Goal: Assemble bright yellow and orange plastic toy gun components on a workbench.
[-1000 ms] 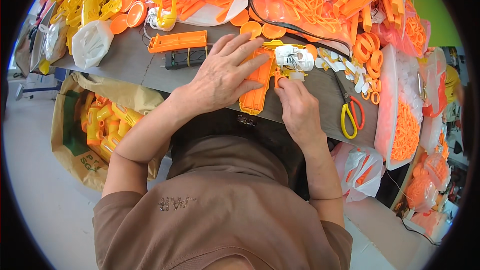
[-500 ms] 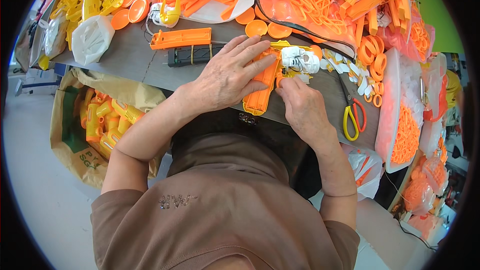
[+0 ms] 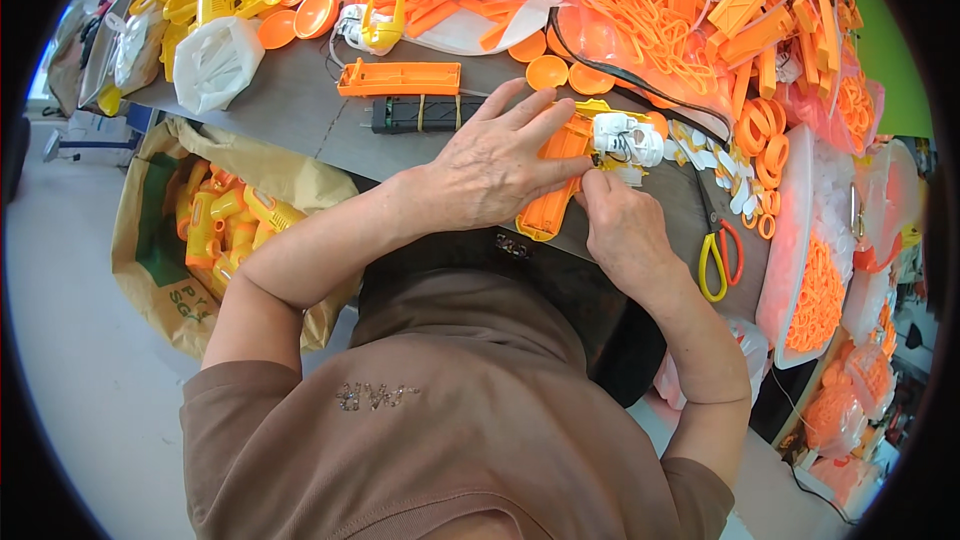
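An orange and yellow plastic toy housing [image 3: 547, 213] lies on the grey worktop. A white motor-like unit [image 3: 626, 138] with thin dark wires sits at its far right end. My left hand [image 3: 490, 168] lies across the housing with its fingers spread and stretched out, covering its middle. Closed in a pinch, my right hand [image 3: 628, 232] is at the housing's right edge, just below the white unit. Its fingertips meet a digit of my left hand, and whatever they pinch is hidden. To the left are an orange tray-like part [image 3: 400, 78] and a black banded block [image 3: 400, 114].
Scissors [image 3: 714, 262] with red and yellow handles lie right of my right hand. Orange rings [image 3: 770, 158] and a tub [image 3: 779, 285] of small orange parts stand farther right. Orange and yellow parts heap along the back. A paper bag [image 3: 140, 240] of yellow-orange parts stands at left.
The whole view has shifted, so the worktop appears farther right. My left hand's digit and my right fingertips have come together at the housing's edge. The housing stays under my left hand.
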Action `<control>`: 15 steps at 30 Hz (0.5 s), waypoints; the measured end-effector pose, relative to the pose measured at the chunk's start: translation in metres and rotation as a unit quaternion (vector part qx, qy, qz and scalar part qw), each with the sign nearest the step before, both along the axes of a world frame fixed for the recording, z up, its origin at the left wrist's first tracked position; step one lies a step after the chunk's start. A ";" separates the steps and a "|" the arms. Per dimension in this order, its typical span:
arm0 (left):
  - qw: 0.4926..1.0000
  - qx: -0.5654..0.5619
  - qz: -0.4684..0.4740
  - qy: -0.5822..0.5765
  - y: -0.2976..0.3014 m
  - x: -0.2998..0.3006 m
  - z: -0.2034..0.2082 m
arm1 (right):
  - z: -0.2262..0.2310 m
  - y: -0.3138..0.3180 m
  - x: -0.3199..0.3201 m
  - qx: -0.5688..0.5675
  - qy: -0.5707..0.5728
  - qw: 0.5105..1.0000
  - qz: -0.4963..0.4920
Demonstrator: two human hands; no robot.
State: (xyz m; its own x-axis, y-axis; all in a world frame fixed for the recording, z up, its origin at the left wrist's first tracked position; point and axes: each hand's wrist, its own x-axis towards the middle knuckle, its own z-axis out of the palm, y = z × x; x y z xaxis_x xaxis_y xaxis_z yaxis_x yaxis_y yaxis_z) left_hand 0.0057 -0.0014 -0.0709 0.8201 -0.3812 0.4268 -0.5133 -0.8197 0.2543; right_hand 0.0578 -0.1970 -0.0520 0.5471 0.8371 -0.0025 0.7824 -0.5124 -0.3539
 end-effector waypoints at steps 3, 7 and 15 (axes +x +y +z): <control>1.000 -0.005 0.007 -0.023 -0.001 0.001 -0.002 | 0.001 0.001 0.001 -0.011 0.000 1.000 -0.010; 0.994 -0.076 0.041 -0.070 0.009 -0.007 0.007 | 0.005 -0.003 0.000 -0.002 0.023 0.999 -0.038; 0.982 0.055 0.183 0.013 0.072 -0.039 0.022 | 0.005 -0.008 -0.037 0.143 -0.073 0.984 -0.069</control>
